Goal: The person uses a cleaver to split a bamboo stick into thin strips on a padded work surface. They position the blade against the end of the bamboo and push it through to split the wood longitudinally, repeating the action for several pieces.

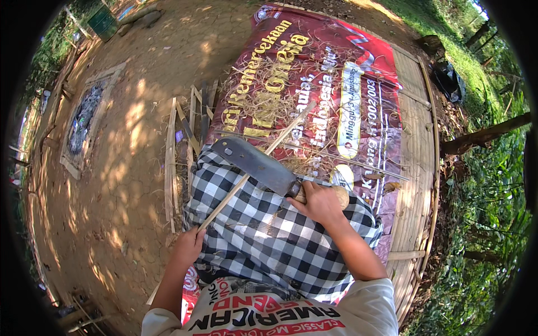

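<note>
A machete (259, 167) with a broad dark blade lies across my lap, over a black-and-white checked cloth (274, 238). My right hand (318, 203) is wrapped round its wooden handle. In my left hand (189, 244) is the near end of a thin, pale bamboo strip (230, 194). The strip slants away to the upper right and crosses the blade near its middle. Whether the edge touches the strip I cannot tell.
A dark red printed banner (246, 84), strewn with curly shavings (274, 98), covers much of a bamboo-slat platform (416, 140). Wooden slats (170, 162) lie to the left. A framed ash pit (85, 119) and green drum (103, 23) stand beyond on bare earth. Plants (490, 224) grow at right.
</note>
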Demonstrator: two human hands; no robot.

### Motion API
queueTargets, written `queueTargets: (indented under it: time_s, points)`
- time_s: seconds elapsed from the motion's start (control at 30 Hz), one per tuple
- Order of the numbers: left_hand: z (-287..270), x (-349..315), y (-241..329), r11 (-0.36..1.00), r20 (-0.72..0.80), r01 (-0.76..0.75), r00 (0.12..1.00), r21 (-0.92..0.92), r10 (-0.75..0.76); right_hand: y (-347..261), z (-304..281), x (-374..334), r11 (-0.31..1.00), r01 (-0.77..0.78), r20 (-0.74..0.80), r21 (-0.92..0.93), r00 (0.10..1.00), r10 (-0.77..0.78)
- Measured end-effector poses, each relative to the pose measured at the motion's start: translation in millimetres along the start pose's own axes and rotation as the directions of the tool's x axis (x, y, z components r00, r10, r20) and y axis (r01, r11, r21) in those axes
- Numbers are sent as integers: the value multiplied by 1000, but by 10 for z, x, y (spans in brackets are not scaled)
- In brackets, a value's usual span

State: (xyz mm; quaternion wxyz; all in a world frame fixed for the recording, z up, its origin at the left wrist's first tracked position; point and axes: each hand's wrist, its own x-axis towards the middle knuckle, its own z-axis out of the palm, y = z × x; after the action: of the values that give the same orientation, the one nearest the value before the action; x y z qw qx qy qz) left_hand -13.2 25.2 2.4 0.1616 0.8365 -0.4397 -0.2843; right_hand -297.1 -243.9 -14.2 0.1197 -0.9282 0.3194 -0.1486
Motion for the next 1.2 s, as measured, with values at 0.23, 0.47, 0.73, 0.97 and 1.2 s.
queueTargets:
  time_s: [0.23,0.47,0.73,0.97,1.2]
  points:
    - [146,54,49,986,-116,-21,992,163,40,-428,108,185,992,80,29,100,996,-84]
    - [223,37,12,973,-180,-26,981,228,68,-445,240,200,988,103,87,112,990,-113]
    - [254,55,-118,994,-163,-55,984,94,70,299,124,395,977,-207,66,-52,975,211]
    - [160,191,-52,1000,-75,-5,997,23,7,518,96,414,944,-328,67,-43,942,330]
    - [137,200,-23,1000,-59,-2,998,-10,1,-208,287,426,993,50,215,107,974,-72]
